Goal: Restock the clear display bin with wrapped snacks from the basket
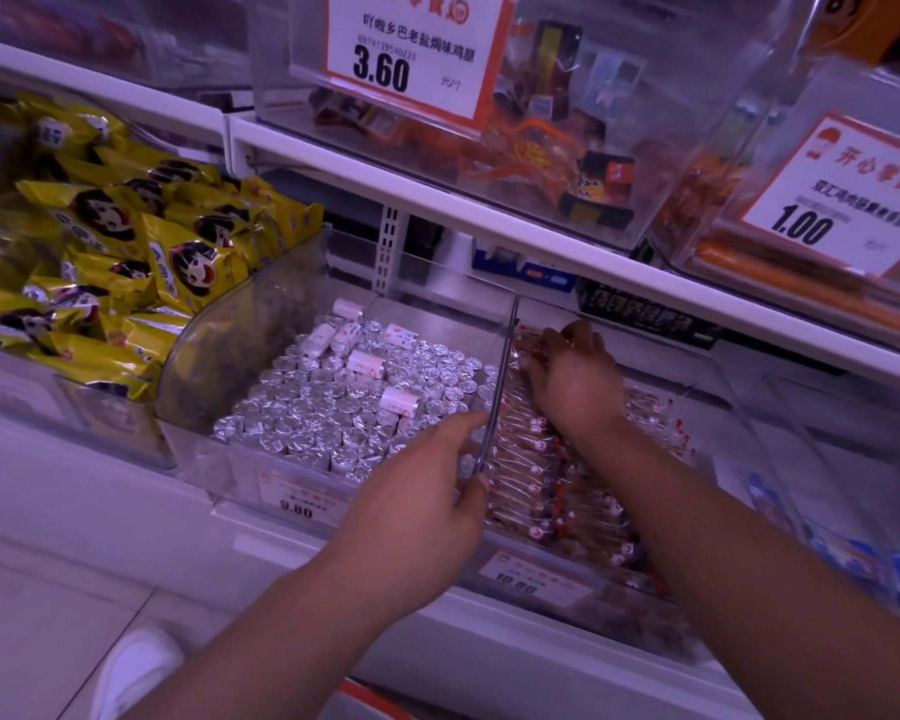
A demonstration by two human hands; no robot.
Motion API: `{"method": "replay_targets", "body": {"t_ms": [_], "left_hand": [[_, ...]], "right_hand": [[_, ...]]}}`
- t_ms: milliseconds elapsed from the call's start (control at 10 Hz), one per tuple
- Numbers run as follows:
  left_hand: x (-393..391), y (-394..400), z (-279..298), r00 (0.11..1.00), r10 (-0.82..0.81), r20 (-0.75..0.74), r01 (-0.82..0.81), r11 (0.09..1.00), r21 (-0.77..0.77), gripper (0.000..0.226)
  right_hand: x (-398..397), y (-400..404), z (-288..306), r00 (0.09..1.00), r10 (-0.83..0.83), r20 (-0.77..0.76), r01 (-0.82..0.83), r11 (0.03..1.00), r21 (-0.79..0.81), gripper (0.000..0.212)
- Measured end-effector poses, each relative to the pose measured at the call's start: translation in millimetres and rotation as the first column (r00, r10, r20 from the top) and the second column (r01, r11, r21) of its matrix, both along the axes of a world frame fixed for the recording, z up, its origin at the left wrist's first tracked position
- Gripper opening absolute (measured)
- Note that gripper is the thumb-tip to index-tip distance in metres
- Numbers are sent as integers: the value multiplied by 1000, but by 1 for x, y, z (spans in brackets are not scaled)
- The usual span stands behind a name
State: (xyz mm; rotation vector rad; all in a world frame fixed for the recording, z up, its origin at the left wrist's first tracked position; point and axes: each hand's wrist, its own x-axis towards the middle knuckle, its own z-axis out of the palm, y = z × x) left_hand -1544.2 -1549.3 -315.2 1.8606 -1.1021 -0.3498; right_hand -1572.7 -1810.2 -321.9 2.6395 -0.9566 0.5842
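A clear display bin on the lower shelf holds rows of clear-wrapped brown snack sticks with red and white ends. My right hand reaches deep into this bin, palm down, fingers curled among the wrapped snacks at the back. My left hand grips the clear wall between this bin and the one to its left, thumb and fingers on either side of the edge. No basket is in view.
The neighbouring clear bin is packed with silver foil rolls. Yellow snack packs fill the bin at far left. The upper shelf overhangs closely with bins and price tags. A white shoe shows on the floor.
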Motion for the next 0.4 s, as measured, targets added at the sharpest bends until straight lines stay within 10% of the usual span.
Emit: {"method": "replay_targets", "body": {"t_ms": [400], "left_hand": [[7, 2, -1, 997, 16, -74, -21, 998, -60, 51]], "right_hand": [[-29, 11, 27, 989, 56, 137, -74, 989, 126, 49]]}}
